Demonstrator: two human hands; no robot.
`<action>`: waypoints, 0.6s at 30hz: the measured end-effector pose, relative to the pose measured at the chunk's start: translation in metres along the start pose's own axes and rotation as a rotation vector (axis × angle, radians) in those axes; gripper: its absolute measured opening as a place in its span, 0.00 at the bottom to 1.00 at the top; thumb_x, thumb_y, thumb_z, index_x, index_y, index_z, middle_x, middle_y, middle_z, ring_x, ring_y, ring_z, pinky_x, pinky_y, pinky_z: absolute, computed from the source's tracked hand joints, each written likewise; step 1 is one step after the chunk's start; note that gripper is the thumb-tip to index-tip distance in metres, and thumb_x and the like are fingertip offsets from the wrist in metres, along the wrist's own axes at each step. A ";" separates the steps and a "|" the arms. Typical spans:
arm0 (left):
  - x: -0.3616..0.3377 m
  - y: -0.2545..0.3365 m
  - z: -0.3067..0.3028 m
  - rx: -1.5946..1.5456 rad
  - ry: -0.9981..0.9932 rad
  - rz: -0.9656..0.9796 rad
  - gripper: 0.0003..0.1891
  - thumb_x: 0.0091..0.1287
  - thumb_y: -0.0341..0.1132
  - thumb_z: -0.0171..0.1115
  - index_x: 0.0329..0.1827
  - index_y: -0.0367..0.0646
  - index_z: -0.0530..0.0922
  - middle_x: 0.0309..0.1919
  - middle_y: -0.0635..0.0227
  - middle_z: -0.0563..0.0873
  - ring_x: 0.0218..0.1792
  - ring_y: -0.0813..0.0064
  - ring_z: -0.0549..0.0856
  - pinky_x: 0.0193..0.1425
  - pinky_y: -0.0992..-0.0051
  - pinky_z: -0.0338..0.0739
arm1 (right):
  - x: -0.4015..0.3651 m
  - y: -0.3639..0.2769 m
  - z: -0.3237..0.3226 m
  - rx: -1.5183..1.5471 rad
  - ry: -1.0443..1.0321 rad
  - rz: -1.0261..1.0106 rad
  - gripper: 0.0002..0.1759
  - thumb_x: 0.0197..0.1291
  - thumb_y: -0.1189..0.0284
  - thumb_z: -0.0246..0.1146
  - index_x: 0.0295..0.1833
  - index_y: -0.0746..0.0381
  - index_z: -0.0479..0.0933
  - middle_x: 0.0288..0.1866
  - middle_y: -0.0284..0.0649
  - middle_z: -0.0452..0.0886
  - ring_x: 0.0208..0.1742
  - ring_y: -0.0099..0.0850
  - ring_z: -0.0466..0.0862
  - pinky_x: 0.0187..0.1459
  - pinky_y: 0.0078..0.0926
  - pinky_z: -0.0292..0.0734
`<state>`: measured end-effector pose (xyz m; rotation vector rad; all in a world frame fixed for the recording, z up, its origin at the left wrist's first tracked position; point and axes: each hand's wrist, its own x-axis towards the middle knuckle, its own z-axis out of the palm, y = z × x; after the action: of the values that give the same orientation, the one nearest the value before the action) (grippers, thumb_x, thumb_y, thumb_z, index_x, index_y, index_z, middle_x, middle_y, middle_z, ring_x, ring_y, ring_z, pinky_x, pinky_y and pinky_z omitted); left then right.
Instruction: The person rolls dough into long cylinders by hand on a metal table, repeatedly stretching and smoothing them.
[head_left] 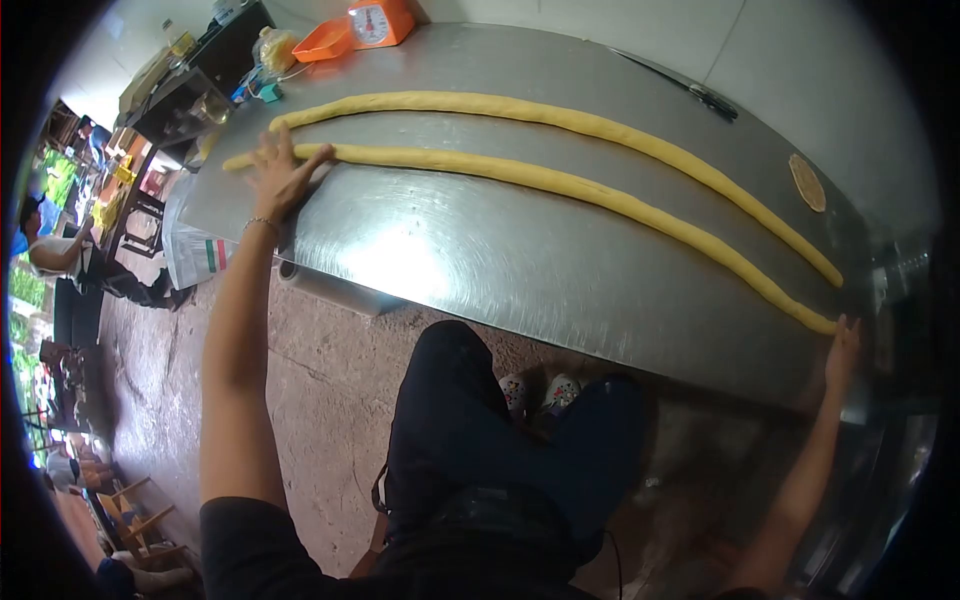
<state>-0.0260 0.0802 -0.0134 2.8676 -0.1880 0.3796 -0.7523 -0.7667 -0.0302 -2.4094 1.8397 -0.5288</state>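
At the left, the spread fingers of the left hand (277,178) are laid over the nearer long, yellow, dough-like rope (540,178), close to its left end. This rope is stretched across the silver metal tabletop (560,270), along the front of a farther yellow rope of similar shape (560,115). At the right, the rope's other end is touched by the fingers of the right hand (845,347); whether it is pinched by them cannot be told. The step in hand seems to be the rolling or straightening of the nearer rope. For this, even, light pressure is called for at both ends, so that it is not torn or twisted.

Behind, from the left, a clear bag with yellow contents (277,50), an orange shallow tray (325,40) and an orange scale with a white dial (383,22) are seen. Farther right, a dark, long knife-like tool (712,100) and a flat tan disc (807,183) are placed beyond the ropes. Only the farther rope seems to be in the way, as its left end lies near the left fingertips.
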 end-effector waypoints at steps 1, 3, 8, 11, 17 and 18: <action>0.002 0.003 -0.002 -0.028 0.039 -0.027 0.69 0.60 0.91 0.50 0.95 0.52 0.45 0.91 0.35 0.42 0.90 0.31 0.37 0.85 0.23 0.30 | 0.008 0.005 0.004 0.020 0.010 -0.015 0.57 0.69 0.18 0.37 0.94 0.40 0.49 0.93 0.57 0.53 0.90 0.65 0.55 0.82 0.77 0.49; 0.014 0.004 -0.001 -0.061 0.119 -0.296 0.68 0.65 0.90 0.41 0.94 0.44 0.44 0.91 0.35 0.41 0.91 0.32 0.38 0.85 0.25 0.28 | 0.016 0.008 0.008 0.022 0.041 -0.022 0.57 0.70 0.19 0.38 0.94 0.41 0.51 0.92 0.57 0.54 0.90 0.63 0.56 0.82 0.76 0.51; 0.053 -0.011 0.018 -0.037 0.239 -0.504 0.68 0.69 0.87 0.36 0.92 0.32 0.43 0.92 0.39 0.41 0.92 0.38 0.38 0.87 0.28 0.27 | 0.003 -0.023 -0.009 -0.256 0.452 -0.219 0.54 0.76 0.26 0.44 0.92 0.52 0.55 0.91 0.60 0.57 0.89 0.59 0.61 0.84 0.66 0.55; 0.087 -0.042 0.013 -0.054 0.109 -0.562 0.61 0.74 0.82 0.41 0.91 0.31 0.52 0.91 0.38 0.47 0.92 0.42 0.42 0.88 0.30 0.36 | 0.048 0.024 0.022 0.114 0.252 -0.339 0.45 0.82 0.37 0.52 0.88 0.59 0.64 0.88 0.61 0.63 0.87 0.56 0.66 0.84 0.52 0.61; 0.183 -0.156 0.074 0.348 0.119 -0.079 0.44 0.79 0.65 0.42 0.91 0.52 0.48 0.88 0.44 0.56 0.88 0.43 0.54 0.87 0.29 0.42 | -0.012 -0.044 -0.014 -0.191 0.058 -0.119 0.55 0.80 0.29 0.39 0.89 0.66 0.60 0.91 0.55 0.60 0.93 0.49 0.56 0.89 0.55 0.46; 0.188 -0.156 0.076 0.377 0.130 -0.072 0.42 0.80 0.62 0.43 0.92 0.56 0.47 0.88 0.45 0.58 0.88 0.43 0.55 0.87 0.29 0.43 | -0.012 -0.040 -0.020 -0.183 0.052 -0.097 0.56 0.78 0.27 0.39 0.89 0.65 0.60 0.92 0.55 0.57 0.94 0.48 0.53 0.89 0.56 0.43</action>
<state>0.1968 0.1934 -0.0681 3.1889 0.0143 0.6471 -0.7244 -0.7405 -0.0042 -2.6377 1.8764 -0.4520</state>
